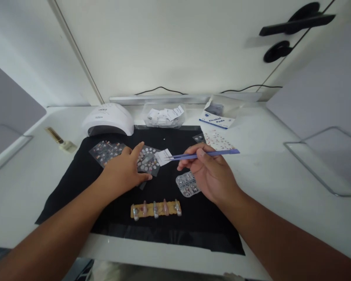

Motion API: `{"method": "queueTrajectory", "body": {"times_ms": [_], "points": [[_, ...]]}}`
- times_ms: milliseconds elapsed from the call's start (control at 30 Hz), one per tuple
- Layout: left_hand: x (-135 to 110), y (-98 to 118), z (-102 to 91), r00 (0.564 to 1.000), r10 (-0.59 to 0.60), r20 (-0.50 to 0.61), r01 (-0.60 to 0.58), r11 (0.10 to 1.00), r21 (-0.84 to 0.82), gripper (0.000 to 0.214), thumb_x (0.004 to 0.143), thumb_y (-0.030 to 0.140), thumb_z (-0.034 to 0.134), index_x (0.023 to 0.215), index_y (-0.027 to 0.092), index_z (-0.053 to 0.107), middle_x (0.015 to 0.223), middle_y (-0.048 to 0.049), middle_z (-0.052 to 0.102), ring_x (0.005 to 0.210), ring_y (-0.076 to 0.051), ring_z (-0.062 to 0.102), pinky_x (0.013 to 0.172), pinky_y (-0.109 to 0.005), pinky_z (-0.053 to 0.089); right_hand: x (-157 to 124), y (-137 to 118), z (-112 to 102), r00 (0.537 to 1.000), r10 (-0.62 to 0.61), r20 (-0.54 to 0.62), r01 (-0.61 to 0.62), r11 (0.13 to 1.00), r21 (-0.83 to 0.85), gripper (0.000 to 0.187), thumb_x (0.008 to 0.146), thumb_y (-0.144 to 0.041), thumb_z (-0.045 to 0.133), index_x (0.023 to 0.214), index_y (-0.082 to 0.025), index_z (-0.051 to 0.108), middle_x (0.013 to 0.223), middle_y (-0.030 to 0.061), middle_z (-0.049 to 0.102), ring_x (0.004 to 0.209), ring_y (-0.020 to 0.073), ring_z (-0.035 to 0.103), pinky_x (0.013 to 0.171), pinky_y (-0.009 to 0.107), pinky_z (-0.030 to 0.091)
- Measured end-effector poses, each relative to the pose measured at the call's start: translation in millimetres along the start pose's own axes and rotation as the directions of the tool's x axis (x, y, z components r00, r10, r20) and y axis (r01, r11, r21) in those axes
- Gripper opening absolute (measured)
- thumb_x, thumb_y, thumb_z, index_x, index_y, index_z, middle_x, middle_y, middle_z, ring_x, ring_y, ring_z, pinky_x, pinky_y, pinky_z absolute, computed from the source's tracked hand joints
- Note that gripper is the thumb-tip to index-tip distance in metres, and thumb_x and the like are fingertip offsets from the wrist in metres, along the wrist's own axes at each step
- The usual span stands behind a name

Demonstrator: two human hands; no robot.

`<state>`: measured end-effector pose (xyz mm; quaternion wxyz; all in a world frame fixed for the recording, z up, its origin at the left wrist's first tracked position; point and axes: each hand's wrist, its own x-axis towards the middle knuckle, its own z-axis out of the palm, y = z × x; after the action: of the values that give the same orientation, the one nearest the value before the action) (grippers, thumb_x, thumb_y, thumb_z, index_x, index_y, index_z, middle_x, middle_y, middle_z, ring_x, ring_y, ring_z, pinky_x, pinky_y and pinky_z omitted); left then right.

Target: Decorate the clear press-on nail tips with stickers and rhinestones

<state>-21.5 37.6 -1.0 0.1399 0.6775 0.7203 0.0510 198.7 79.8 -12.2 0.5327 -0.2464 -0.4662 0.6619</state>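
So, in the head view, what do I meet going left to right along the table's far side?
Gold-capped bottle, white lamp, clear bin holding white packets, Alcohol Pads box.

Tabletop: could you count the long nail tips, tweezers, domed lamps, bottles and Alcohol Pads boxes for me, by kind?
Nail tips: 5
Tweezers: 1
Domed lamp: 1
Bottle: 1
Alcohol Pads box: 1
Total: 9
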Motion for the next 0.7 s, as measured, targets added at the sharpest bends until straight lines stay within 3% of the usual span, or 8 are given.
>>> {"method": "queueTrajectory", "body": {"times_ms": [100,200,300,400,467,533,633,700], "points": [[6.4,-9.0,5.2,0.999,0.028,-0.026,-0.032,0.985,-0.167,0.097,0.072,0.038,0.079,0.156,0.022,0.031,0.121,-0.0153,0.061,0.100,-0.034,0.067,0.086,-0.043,0.051,-1.5,0.6,-0.7,1.000,-0.005,0.005,0.005,1.000,-0.007,0.018,0.084,-0.039,0.075,0.080,-0.022,0.073,0.068,-0.0016,0.068,0.064,0.0140,0.066,0.062,0.030,0.058],[11.5,-17.3,9.4,0.996,0.076,-0.052,-0.090,0.926,-0.366,0.083,0.077,0.025,0.072,0.153,0.023,0.037,0.097,-0.0059,0.064,0.081,-0.024,0.065,0.076,-0.037,0.051,-1.9,1.4,-3.2,0.999,-0.031,0.010,0.031,0.999,-0.020,0.016,0.086,-0.038,0.073,0.081,-0.023,0.073,0.071,-0.0016,0.068,0.065,0.0145,0.067,0.064,0.031,0.058],[12.1,-20.8,9.9,0.984,0.150,-0.099,-0.179,0.794,-0.580,0.068,0.085,0.022,0.063,0.149,0.022,0.041,0.078,0.0017,0.058,0.067,-0.016,0.060,0.064,-0.028,0.049,-2.1,-1.1,-5.6,0.996,-0.085,0.028,0.086,0.995,-0.042,0.015,0.089,-0.038,0.071,0.083,-0.024,0.075,0.074,-0.0013,0.070,0.068,0.0148,0.068,0.069,0.031,0.058],[6.2,-18.0,7.5,0.959,0.206,-0.196,-0.283,0.618,-0.734,0.063,0.090,0.027,0.060,0.149,0.023,0.037,0.077,0.0041,0.056,0.060,-0.012,0.057,0.058,-0.024,0.050,-5.3,-8.1,-4.7,0.981,-0.174,0.083,0.180,0.982,-0.061,0.016,0.091,-0.040,0.069,0.085,-0.026,0.076,0.075,-0.0014,0.071,0.073,0.0152,0.068,0.080,0.033,0.058],[-1.0,-13.7,6.4,0.934,0.220,-0.283,-0.357,0.509,-0.783,0.061,0.093,0.028,0.059,0.148,0.026,0.035,0.078,0.0047,0.058,0.055,-0.009,0.056,0.056,-0.022,0.050,-9.8,-13.4,-1.3,0.960,-0.235,0.152,0.248,0.966,-0.074,0.016,0.091,-0.041,0.069,0.086,-0.027,0.077,0.074,-0.0017,0.071,0.075,0.0157,0.067,0.093,0.038,0.055],[-9.4,-8.8,6.6,0.901,0.214,-0.376,-0.433,0.424,-0.795,0.050,0.094,0.027,0.060,0.141,0.030,0.044,0.079,0.0050,0.060,0.054,-0.008,0.057,0.055,-0.020,0.052,-15.5,-17.1,3.3,0.929,-0.285,0.234,0.312,0.946,-0.085,0.017,0.091,-0.041,0.069,0.088,-0.027,0.077,0.072,-0.0015,0.071,0.074,0.0162,0.067,0.101,0.043,0.051],[-21.5,-2.3,7.3,0.861,0.192,-0.471,-0.508,0.365,-0.780,0.025,0.091,0.020,0.065,0.115,0.030,0.065,0.089,0.0026,0.065,0.062,-0.007,0.061,0.055,-0.015,0.053,-24.4,-18.8,9.7,0.871,-0.316,0.376,0.382,0.917,-0.114,0.020,0.095,-0.038,0.063,0.099,-0.026,0.078,0.075,0.0020,0.073,0.082,0.0193,0.068,0.100,0.048,0.051],[-27.3,0.8,6.3,0.848,0.199,-0.492,-0.530,0.355,-0.770,0.022,0.089,0.016,0.068,0.105,0.030,0.071,0.090,0.0031,0.068,0.061,-0.005,0.062,0.055,-0.012,0.052,-28.9,-18.7,12.5,0.835,-0.328,0.441,0.423,0.896,-0.134,0.022,0.097,-0.037,0.060,0.106,-0.027,0.077,0.079,0.0041,0.075,0.088,0.0208,0.068,0.096,0.047,0.054]]}}
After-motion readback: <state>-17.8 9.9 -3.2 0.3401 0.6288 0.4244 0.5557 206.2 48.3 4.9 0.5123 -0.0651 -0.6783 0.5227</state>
